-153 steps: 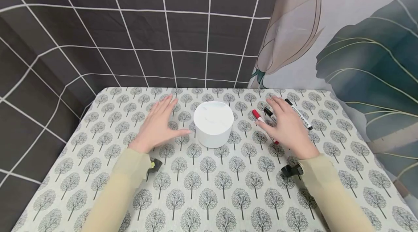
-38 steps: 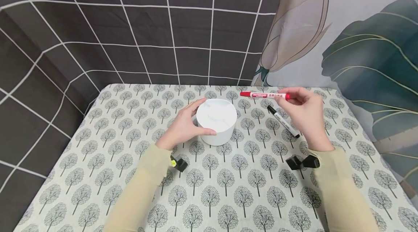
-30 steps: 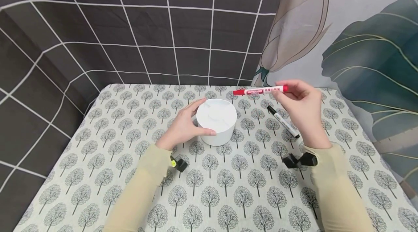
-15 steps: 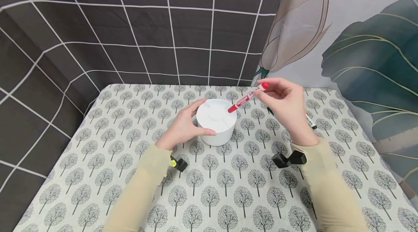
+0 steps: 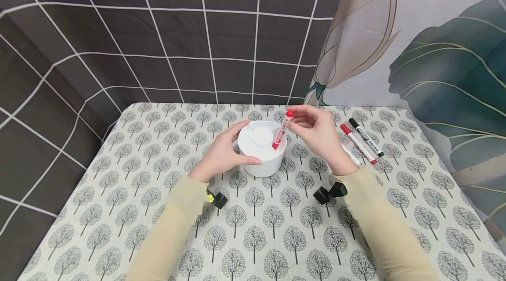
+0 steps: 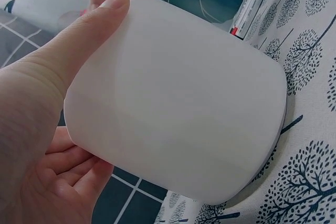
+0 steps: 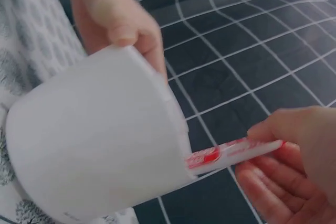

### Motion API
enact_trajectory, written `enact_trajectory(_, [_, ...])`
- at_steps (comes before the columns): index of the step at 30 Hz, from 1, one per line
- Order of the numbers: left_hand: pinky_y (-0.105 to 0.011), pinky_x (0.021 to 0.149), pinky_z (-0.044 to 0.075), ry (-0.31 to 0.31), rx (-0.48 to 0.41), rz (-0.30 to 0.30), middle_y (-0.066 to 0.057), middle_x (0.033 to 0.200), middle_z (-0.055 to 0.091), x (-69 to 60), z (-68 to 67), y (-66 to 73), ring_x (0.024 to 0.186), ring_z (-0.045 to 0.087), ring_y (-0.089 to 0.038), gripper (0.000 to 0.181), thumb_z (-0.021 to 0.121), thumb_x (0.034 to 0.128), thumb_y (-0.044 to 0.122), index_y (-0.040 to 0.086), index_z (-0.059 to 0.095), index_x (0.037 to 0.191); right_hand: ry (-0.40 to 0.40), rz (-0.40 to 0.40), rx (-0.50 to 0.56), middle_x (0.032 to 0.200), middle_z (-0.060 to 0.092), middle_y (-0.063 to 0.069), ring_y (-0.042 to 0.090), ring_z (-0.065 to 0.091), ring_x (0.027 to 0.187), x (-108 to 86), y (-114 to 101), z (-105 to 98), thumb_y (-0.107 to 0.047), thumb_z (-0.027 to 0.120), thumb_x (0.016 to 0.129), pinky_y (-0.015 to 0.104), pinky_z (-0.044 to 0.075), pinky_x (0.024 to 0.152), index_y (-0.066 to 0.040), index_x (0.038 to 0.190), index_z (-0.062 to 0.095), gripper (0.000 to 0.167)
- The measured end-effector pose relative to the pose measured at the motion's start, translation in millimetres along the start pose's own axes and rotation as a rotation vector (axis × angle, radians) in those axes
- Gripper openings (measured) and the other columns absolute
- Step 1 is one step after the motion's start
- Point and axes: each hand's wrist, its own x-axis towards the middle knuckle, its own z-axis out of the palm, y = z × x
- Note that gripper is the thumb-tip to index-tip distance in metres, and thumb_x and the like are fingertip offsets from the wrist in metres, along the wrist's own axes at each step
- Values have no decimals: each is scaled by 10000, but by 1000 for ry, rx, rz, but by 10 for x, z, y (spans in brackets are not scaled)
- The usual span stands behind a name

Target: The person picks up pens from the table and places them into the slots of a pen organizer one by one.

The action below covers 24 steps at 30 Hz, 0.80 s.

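Note:
A round white pen holder (image 5: 261, 167) with inner compartments stands on the table. My left hand (image 5: 221, 151) grips it from the left, thumb on the near side and fingers round the far side. My right hand (image 5: 316, 134) pinches a red whiteboard marker (image 5: 282, 131) near its upper end. The marker slants down, its red cap end inside the holder's right part. In the right wrist view the marker (image 7: 231, 153) enters over the rim, its lower end hidden by the holder's wall (image 7: 100, 135). The left wrist view shows mostly the holder's side (image 6: 178, 93).
To the right lie a red marker (image 5: 357, 144) and a black marker (image 5: 366, 137), side by side. Another white-bodied marker (image 5: 351, 154) is partly hidden by the right wrist. The tree-print tablecloth (image 5: 253, 237) meets a dark grid-patterned curtain (image 5: 221, 74) behind.
Both hands were open at first; the left took hold of the pen holder, the right picked up a red marker. Lately the right hand moved left, tilting the marker down into the holder.

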Motion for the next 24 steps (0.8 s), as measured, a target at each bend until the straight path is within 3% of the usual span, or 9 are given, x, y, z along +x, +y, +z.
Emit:
enact_trajectory(9, [-406,1146,384,0,-1,1,-18,1570,417,-1,-5,-6,1390,452,-266,1140,1002,609,376,161,412,1559,34,23,10,1163,713,176,162,695,1022,-34,-8,-74,-73,768,918,239,563,902,11,1256,689,357])
enact_trajectory(18, [-374,1141,386,-3,10,4,-22,1573,411,1,-7,-18,1392,449,-269,1142,1002,610,372,166,406,1562,95,65,-2,1209,716,111,162,699,1064,-114,-73,-306,-241,797,916,254,545,944,-42,1250,711,397])
enact_trajectory(24, [-393,1139,393,-6,12,10,-31,1575,409,3,-11,-19,1382,462,-278,1147,1001,613,371,143,403,1564,128,96,-67,1252,700,96,131,683,1092,-190,-83,-489,-283,789,921,220,527,956,-58,1272,703,425])
